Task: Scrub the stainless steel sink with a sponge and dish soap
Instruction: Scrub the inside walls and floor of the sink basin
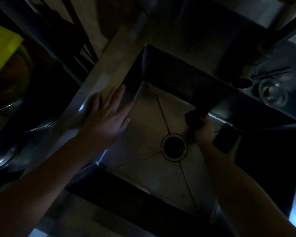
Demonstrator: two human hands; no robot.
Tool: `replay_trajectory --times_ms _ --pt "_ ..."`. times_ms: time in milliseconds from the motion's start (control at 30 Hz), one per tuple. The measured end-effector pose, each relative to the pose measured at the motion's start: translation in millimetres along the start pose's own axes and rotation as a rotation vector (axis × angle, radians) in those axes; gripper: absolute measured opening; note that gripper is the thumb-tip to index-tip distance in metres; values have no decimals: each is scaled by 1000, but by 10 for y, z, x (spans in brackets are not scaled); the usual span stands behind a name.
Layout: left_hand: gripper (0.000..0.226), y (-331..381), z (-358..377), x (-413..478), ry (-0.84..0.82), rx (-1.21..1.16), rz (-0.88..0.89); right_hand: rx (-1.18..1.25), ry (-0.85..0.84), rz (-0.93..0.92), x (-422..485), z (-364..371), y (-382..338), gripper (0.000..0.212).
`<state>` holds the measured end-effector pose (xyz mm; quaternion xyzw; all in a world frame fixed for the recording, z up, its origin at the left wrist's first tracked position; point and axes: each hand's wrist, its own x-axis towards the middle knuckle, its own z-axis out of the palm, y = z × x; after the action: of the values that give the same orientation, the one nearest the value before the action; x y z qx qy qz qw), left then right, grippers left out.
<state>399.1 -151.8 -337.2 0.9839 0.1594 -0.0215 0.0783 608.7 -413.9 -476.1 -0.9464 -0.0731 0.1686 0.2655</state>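
The fingers [117,95] of the left hand [106,122] are laid straight and slightly spread on the left rim of the stainless steel sink [143,177], the tips reaching over its edge. The sink is seen dimly from above. Inside it, the right hand [203,132] is curled round a dark sponge [194,118], which is pressed to the floor beside the far right wall. A glass bowl [272,93] is set on the counter to the right. A round drain [173,147] is seen mid-floor, near the sponge.
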Motion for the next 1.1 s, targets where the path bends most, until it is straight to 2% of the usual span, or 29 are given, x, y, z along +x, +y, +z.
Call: replay_trajectory --times_ms 133,267,400,533,667,800,867,967,1033,1100 --pt "51 -12 25 -59 -17 27 -12 -92 -101 -190 -66 258 -222 44" --pt "51 48 26 -71 -41 77 8 -108 -226 -433 -391 595 -479 36" --pt "47 168 -33 -80 -66 49 0 -280 -399 -473 -707 820 -443 53" --pt "50 283 -93 -84 -93 -12 -30 -299 -439 -604 -575 660 -309 50" --pt "47 422 -86 -147 -107 -41 1 -156 -303 -471 -216 384 -190 45" --pt "50 534 -22 -251 -55 -7 58 9 -69 -206 21 120 50 31" --pt "47 574 2 -287 -25 -22 72 42 -1 -138 -34 102 78 30" --pt "47 639 4 -343 -61 -52 44 -36 -22 -165 -246 219 -16 47" --pt "52 643 -11 -390 -123 -73 16 -145 -120 -251 -426 332 -52 57" --pt "49 639 -2 -464 -164 -53 9 -250 -261 -378 -602 385 -22 57"
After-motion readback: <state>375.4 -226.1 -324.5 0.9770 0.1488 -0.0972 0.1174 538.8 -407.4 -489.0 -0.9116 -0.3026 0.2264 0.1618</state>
